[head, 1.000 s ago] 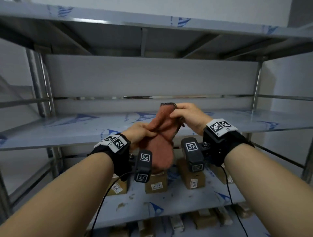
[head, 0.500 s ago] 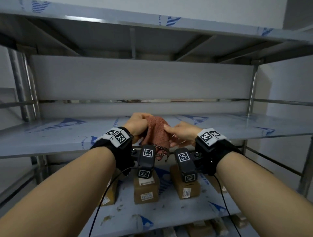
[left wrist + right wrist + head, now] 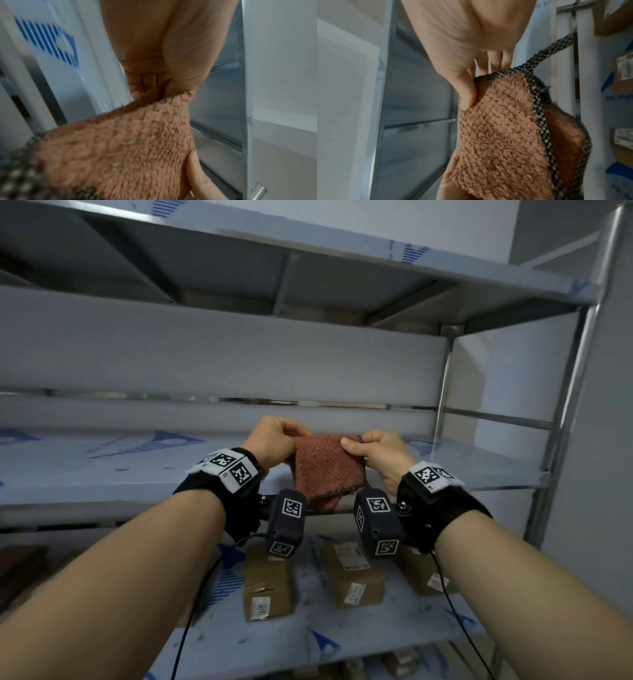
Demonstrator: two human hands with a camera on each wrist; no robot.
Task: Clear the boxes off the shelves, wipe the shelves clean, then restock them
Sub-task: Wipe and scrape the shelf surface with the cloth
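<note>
One cloth, two hands, three boxes in clear view — more half-seen below.

One fuzzy rust-brown cloth (image 3: 325, 467) with a checked border; two bare hands — left hand (image 3: 272, 440), right hand (image 3: 383, 455); three brown cardboard boxes with white labels (image 3: 267, 590) (image 3: 352, 575) (image 3: 428, 575) on the lower metal shelf (image 3: 308, 642); boxes on the shelf beneath are cut off, uncountable.

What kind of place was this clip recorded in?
Probably a stockroom or small warehouse: a tall bare steel shelving rack, its shelves with blue-printed protective film on them, and labelled brown cardboard boxes on the lower tier.
</note>
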